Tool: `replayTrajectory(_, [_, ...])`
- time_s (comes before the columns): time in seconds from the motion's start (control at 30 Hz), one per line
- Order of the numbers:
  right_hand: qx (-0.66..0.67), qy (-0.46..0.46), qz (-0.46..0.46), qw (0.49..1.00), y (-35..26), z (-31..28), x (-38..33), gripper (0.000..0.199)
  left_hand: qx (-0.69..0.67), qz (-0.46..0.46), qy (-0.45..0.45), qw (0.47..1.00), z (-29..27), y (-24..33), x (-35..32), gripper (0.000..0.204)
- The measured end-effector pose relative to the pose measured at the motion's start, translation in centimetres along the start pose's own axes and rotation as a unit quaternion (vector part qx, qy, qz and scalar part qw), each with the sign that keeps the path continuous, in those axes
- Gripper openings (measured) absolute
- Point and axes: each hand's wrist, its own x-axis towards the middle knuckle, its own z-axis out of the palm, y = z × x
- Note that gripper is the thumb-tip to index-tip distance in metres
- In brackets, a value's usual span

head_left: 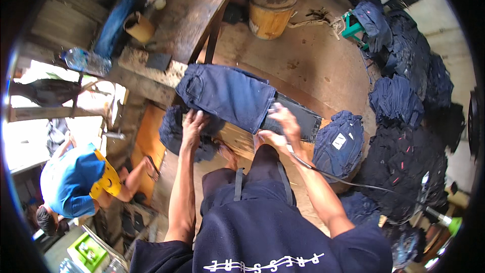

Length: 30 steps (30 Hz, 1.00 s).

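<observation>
A pair of dark blue jeans (227,93) lies spread over a slanted dark board (305,116) in front of me. My left hand (193,124) rests at the near edge of the jeans with its fingers stretched out on the cloth. My right hand (280,124) is on the jeans' right end, its fingers curled around a small tool. A thin grey hose (328,174) runs from that tool along my right forearm toward the lower right. The tool itself is mostly hidden by the fingers.
A folded stack of blue jeans (338,144) sits right of the board, with piles of dark garments (404,96) beyond it. A wooden barrel (272,10) and green stool (353,28) stand farther off. Another person in a blue and yellow shirt (76,179) crouches at the left.
</observation>
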Motion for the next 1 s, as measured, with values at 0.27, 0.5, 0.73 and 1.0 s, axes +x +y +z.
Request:
replayTrajectory(0.27, [0.049,0.04,-0.115,0.991,2.4,4.3,-2.6,0.043,0.237,0.179,0.074,0.952,5.3,2.0,-6.6,0.017])
replayTrajectory(0.5, [0.053,0.148,0.072,0.985,10.0,-5.5,2.5,0.017,0.498,0.353,-0.054,0.79,20.6,0.3,-2.7,0.066])
replayTrajectory(0.73, [0.071,0.035,0.236,0.969,15.8,-4.8,5.3,0.035,0.644,0.373,-0.041,0.666,24.7,-2.3,1.8,0.06])
replayTrajectory(1.0, [0.161,-0.035,0.026,0.986,6.1,-0.8,6.7,0.02,0.582,0.34,0.218,0.706,14.8,-0.1,-3.1,0.059])
